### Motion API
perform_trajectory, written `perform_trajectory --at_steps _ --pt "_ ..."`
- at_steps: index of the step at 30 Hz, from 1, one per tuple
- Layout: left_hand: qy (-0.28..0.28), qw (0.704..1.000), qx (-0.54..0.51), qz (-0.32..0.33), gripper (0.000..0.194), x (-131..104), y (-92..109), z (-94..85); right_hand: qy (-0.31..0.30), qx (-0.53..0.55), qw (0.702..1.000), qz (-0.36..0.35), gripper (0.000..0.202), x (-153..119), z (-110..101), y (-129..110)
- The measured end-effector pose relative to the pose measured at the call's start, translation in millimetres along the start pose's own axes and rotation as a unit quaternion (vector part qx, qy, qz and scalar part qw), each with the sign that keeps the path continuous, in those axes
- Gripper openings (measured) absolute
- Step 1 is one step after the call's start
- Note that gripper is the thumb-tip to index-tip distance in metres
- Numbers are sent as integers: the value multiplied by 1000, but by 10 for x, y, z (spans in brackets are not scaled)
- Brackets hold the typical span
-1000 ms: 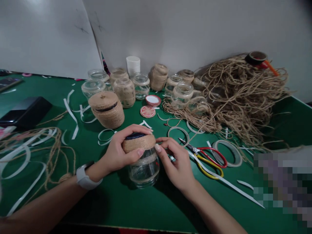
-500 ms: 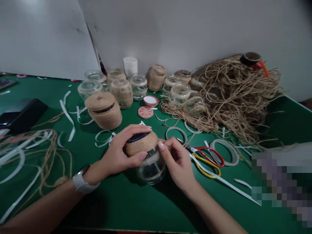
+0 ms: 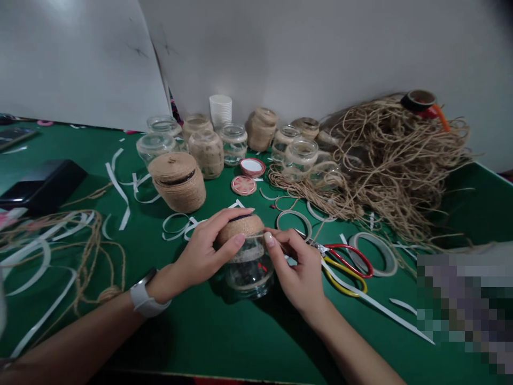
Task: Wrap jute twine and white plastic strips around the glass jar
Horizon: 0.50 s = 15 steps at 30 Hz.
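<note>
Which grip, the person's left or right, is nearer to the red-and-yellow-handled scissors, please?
The right grip is nearer, just left of the scissors. The left grip is farther left, holding the twine-wrapped lid.

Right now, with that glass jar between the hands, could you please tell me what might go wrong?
The left hand grips the glass jar near its twine-wrapped top, so it could tip if that grip loosens. The scissors lie close beside the right hand, blades partly hidden behind it; the fingers might brush an edge. Loose twine near the wristwatch might snag.
</note>
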<state>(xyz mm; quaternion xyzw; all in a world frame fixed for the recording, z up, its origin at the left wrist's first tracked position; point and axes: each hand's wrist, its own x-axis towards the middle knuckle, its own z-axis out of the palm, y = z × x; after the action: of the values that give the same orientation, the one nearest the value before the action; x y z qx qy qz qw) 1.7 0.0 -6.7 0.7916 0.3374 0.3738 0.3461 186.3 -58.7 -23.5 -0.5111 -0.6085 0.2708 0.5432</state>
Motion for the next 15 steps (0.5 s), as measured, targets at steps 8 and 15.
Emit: perform_trajectory --at_steps 8,15 --pt "10 999 -11 30 36 -31 -26 -7 -55 58 992 92 33 12 30 8" --pt "-35 999 -12 13 48 -12 49 -61 -46 35 997 42 33 8 35 39"
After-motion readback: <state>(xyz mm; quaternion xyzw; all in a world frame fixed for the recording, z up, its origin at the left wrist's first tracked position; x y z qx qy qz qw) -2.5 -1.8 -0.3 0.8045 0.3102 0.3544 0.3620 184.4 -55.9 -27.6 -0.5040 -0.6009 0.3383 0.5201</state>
